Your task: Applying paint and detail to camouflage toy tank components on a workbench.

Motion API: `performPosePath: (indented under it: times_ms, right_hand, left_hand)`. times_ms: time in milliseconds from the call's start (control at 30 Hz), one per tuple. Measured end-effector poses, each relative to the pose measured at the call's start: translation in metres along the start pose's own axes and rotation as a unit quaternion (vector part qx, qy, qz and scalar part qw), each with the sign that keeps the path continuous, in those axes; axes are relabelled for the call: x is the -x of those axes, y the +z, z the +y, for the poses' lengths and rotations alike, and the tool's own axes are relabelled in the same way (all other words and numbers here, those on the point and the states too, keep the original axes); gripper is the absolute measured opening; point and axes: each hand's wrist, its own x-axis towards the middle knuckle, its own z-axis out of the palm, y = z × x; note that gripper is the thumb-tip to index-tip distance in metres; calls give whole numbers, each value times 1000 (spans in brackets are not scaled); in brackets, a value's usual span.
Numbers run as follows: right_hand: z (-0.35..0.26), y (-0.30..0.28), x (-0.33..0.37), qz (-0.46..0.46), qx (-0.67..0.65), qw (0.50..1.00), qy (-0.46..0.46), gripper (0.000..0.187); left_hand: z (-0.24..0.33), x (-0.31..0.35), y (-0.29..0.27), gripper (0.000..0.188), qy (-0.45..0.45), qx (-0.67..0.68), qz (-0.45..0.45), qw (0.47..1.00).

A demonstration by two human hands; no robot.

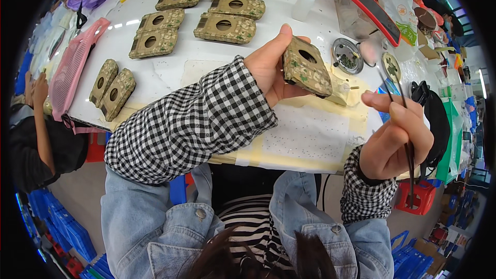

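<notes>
One camouflage case [310, 74], gripped in my left hand [268, 66] above the table [121, 36], appears unfinished, my right hand [395, 135] holds tweezers [410, 161] clear of it, and completion of the spare cases [239, 27] lying left and far cannot be determined.

The left hand [268, 70] holds a camouflage-patterned casing [311, 76] with an oval opening above the white desk [166, 76], the right hand [398, 137] grips dark tweezers [411, 175], similar casings [247, 8] lie in groups far and left, and a round dish [341, 46] sits beyond the right hand.
</notes>
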Motion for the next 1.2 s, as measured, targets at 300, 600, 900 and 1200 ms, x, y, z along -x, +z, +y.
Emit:
performPosePath:
  times_ms: [300, 600, 900, 1200]
  right_hand:
    - [13, -14, 17, -34, 196, 964, 176, 11]
    - [37, -6, 24, -51, 206, 964, 159, 17]
    - [36, -2, 23, -42, 185, 965, 182, 12]
    - [37, -4, 21, -59, 171, 969, 168, 12]
  left_hand:
    - [-4, -8, -9, 47, -11, 38, -20, 999]
    - [-5, -13, -19, 46, -25, 68, -72, 995]
    - [-5, -13, -19, 45, -28, 71, -75, 994]
    - [-3, -9, -10, 46, -24, 35, -37, 998]
